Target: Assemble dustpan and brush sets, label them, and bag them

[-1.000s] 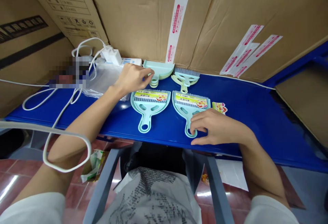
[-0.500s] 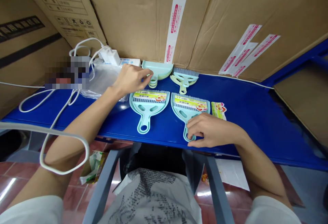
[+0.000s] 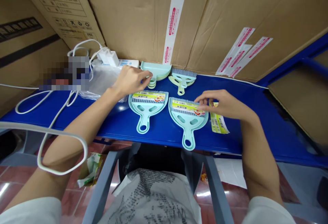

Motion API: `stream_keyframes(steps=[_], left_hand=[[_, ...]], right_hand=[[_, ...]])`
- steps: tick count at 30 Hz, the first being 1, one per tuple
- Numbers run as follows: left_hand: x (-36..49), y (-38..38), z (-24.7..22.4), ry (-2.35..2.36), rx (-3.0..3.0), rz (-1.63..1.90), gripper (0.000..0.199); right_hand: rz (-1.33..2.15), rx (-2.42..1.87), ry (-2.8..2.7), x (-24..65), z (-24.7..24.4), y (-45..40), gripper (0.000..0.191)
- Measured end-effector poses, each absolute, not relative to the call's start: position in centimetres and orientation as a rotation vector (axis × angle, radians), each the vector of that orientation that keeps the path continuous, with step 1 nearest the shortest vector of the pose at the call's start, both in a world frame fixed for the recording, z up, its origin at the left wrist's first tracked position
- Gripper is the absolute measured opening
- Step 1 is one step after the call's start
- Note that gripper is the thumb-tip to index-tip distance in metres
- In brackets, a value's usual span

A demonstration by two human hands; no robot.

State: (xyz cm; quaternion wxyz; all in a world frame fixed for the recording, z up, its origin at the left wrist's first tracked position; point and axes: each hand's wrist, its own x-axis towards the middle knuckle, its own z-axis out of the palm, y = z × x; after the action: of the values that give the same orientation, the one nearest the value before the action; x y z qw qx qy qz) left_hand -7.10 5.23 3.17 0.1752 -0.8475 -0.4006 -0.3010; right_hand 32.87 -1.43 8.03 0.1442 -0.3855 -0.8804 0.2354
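Observation:
My left hand (image 3: 134,80) hovers beside the handles of stacked dustpans (image 3: 156,69), its fingers loosely bent and apart, nothing visible in them. My right hand (image 3: 220,103) is open over the right edge of a mint dustpan-and-brush set (image 3: 188,123); whether its fingertips touch the label (image 3: 187,107) on that set I cannot tell. Under the same hand lies a loose yellow-green label card (image 3: 219,124), partly covered. A second labelled dustpan-and-brush set (image 3: 147,109) lies to the left, handle towards me. Behind them are several small brushes (image 3: 183,77), grey bristles facing the back.
Clear plastic bags (image 3: 99,79) lie at the left near a power strip (image 3: 129,63) and white charger (image 3: 110,57). A white cable (image 3: 61,114) loops over my left forearm. Cardboard (image 3: 138,19) stands along the back of the blue table (image 3: 246,114).
My right hand has lifted off the handle of the right set and moved up to its brush label and the loose card. The left hand has stayed in place.

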Motion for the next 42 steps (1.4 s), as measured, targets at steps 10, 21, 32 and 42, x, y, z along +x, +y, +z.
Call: stream_keyframes(steps=[10,21,32,42], left_hand=[[-6.8,5.1,3.3,-1.098,-2.388,-0.817,0.037],[-6.4,4.8,3.3,-1.097,-2.449,-0.877,0.031],[-5.9,4.5,3.2,-1.095,-2.457,-0.936,0.031],[-4.4,2.8,4.2,-1.231,-2.633,-1.266,0.028]], right_hand=[[0.541,-1.971,-2.295,33.7,6.8,0.8,0.018],[1.186,-1.795,-2.126,34.4,6.2,0.5,0.02],[1.129,-1.625,-1.892,36.2,7.9,0.6,0.033],[1.118,-1.583,-1.893,37.7,9.9,-0.2,0.039]])
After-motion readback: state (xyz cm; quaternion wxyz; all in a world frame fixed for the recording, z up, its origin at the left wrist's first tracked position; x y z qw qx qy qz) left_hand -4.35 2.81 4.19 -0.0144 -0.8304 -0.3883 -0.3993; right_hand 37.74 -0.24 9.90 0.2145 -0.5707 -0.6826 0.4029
